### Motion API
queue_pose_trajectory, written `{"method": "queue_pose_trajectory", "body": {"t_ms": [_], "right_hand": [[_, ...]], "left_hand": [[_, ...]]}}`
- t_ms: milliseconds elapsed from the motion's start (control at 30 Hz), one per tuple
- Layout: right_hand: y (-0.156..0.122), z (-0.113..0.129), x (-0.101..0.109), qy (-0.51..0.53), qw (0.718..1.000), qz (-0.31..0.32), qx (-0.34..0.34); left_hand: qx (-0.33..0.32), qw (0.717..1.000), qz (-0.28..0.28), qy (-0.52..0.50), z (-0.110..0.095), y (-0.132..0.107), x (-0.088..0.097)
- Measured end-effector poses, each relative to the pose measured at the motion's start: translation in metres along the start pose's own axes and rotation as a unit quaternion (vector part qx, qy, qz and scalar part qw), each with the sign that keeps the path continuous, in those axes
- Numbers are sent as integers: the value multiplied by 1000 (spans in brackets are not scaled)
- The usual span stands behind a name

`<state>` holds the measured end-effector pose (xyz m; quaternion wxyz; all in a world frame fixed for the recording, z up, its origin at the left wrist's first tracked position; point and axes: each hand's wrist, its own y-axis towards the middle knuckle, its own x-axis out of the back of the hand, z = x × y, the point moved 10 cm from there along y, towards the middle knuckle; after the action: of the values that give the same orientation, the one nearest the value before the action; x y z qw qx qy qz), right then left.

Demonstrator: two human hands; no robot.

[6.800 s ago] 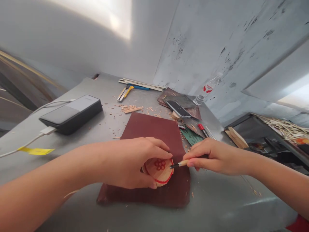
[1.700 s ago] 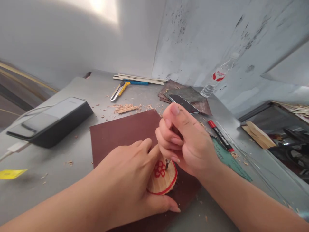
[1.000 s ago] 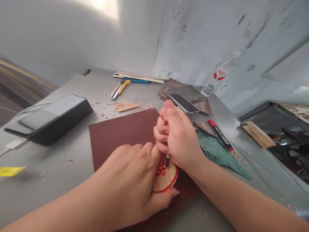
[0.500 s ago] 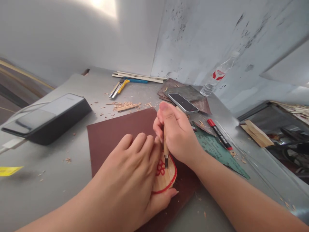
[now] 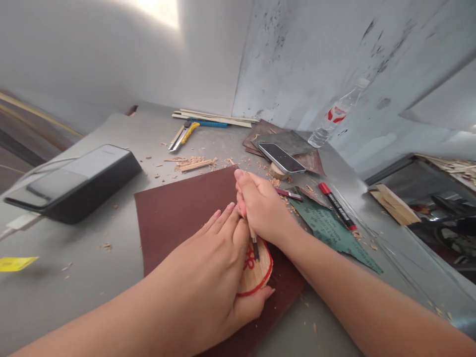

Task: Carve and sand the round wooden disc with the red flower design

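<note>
A small round wooden disc (image 5: pixel 258 270) with a red rim and a red flower drawn on it lies on a dark red sheet (image 5: pixel 178 208). My left hand (image 5: pixel 211 270) presses flat on the disc, fingers stretched forward and thumb hooked round its near edge. My right hand (image 5: pixel 260 208) is closed round a small carving tool (image 5: pixel 255 246) with a wooden handle. The tool's metal tip touches the red flower. Most of the disc is hidden under my left hand.
A black power bank (image 5: pixel 74 181) with a white cable sits at left. Behind are a yellow utility knife (image 5: pixel 184 136), wood shavings (image 5: pixel 193 163), a phone (image 5: pixel 280 157), a plastic bottle (image 5: pixel 336 116), a red marker (image 5: pixel 336 206) and green sandpaper (image 5: pixel 330 230).
My right hand has lowered and tilted the tool flatter, its tip moving along the flower. My left fingers have spread forward over the disc. Much earlier the tool came from the right side.
</note>
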<state>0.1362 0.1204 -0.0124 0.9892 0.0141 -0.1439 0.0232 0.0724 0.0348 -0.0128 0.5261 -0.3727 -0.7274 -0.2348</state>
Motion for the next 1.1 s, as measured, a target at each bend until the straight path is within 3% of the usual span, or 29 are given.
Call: {"method": "queue_pose_trajectory", "body": {"t_ms": [233, 533, 667, 833, 1100], "right_hand": [[-9, -6, 0, -4, 1000, 1, -19], [-10, -12, 4, 140, 988, -9, -59], [-10, 1, 12, 184, 982, -26, -23], [-11, 21, 16, 124, 991, -44, 40], [-11, 28, 13, 65, 993, -54, 85]], "left_hand": [[-1, 1000, -8, 6, 1, -1, -4], [3, 1000, -2, 11, 1, -4, -3], [-4, 999, -32, -7, -1, -4, 6], [-14, 998, -63, -20, -4, -3, 14], [-35, 995, -93, -17, -5, -4, 13]]}}
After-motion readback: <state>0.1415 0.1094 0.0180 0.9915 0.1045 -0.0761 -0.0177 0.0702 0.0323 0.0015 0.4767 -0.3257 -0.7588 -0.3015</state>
